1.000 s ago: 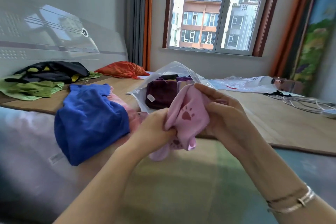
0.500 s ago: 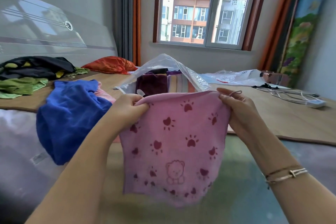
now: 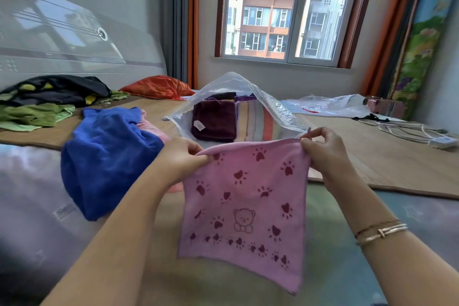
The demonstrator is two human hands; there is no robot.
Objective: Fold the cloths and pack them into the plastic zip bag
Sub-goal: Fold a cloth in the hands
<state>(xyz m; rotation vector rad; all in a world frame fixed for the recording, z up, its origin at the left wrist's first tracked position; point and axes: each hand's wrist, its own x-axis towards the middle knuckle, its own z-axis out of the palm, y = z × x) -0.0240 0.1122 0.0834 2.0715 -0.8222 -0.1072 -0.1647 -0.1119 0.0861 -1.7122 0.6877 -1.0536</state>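
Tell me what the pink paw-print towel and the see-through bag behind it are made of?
The pink paw-print towel looks like soft, fuzzy microfibre or terry cloth: its surface is matte and it hangs limp from the left hand and right hand. The plastic zip bag seems to be thin clear plastic film: it is glossy and crinkled, and the folded cloths inside show through it.

Soft matt pink cloth (image 3: 246, 209) with printed paws, fluffy blue towel (image 3: 106, 156), clear glossy crinkled plastic bag (image 3: 238, 84), plush maroon towel (image 3: 214, 119) inside, woven mat (image 3: 387, 156), shiny orange fabric (image 3: 156, 87), metal bracelet (image 3: 382, 232)
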